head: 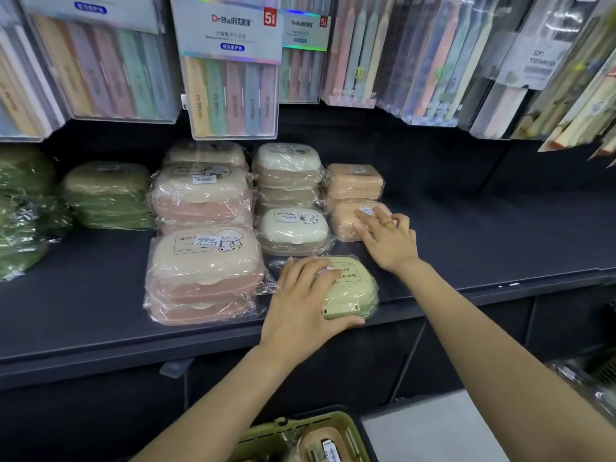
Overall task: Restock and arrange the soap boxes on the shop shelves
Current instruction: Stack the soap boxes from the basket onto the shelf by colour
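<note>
The pale green soap box [351, 288] lies at the shelf's [100, 315] front edge, ahead of the cream box [293, 231]. Better to slide it back flat and square behind that row. The left hand [305, 300] cups it, fingers spread over the lid; the right hand [388, 238] rests straight fingers on the peach box [346, 221].

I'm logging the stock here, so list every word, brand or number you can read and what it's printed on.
"Dr.Bai": header card of the clear hanging toothbrush pack, centre.
"5": red corner tag on that pack.
"Dr.Bai", fainter: the neighbouring pack's header.
Price stickers and black print on the wrapped cream, pink and orange plastic soap boxes: too small to read.
White hanging label, right: blurred.
</note>
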